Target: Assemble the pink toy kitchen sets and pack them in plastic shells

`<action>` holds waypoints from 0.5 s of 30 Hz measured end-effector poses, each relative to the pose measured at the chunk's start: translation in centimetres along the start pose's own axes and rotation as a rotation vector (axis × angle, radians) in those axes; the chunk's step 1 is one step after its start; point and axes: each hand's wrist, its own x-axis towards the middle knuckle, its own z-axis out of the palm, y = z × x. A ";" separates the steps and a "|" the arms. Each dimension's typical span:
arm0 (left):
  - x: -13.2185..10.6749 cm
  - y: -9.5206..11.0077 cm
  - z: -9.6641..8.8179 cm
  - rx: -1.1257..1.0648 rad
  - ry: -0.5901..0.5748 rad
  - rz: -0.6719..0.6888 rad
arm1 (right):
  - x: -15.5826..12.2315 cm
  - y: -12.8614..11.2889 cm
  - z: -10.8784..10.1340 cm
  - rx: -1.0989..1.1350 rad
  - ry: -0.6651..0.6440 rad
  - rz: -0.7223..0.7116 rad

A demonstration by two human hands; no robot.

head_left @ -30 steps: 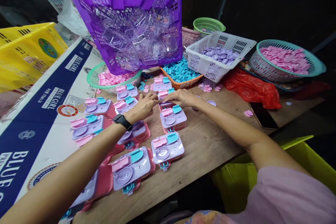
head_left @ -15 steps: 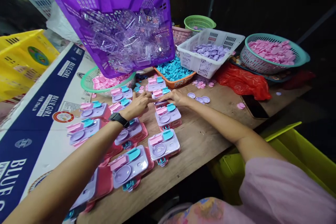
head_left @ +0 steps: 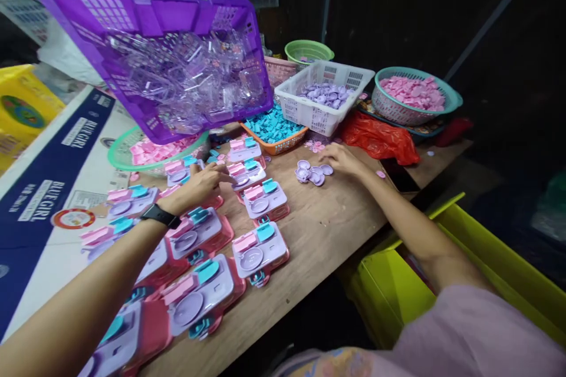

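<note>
My left hand (head_left: 201, 185), with a black watch on its wrist, reaches over rows of toy cases with fingers stretched out. Its fingertips are beside a toy case (head_left: 246, 175) with a lilac panel, pink and turquoise flaps and a small round lilac dish. Farther right, my right hand (head_left: 342, 159) is low over the table, its fingers loosely bent and apart, with nothing visible in them. Just left of it lies a small heap of lilac dish pieces (head_left: 315, 174). More toy cases stand nearer, among them one with a round lilac dish (head_left: 260, 250).
A tilted purple crate (head_left: 154, 12) of clear plastic parts rises behind. Behind the toys stand a green basket (head_left: 115, 150) of pink pieces, an orange tray (head_left: 283, 146) of turquoise pieces, a white basket (head_left: 305, 109) of lilac pieces and a teal basket (head_left: 451, 97). A phone (head_left: 400, 177) lies right.
My right hand has left the toy case and moved right to the lilac pieces, which now lie heaped more closely. My left hand stays by the toys. The view has shifted rightward.
</note>
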 end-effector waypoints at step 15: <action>5.7 -4.8 1.8 0.061 -0.061 -0.148 | -1.8 0.7 0.9 -0.033 0.170 -0.016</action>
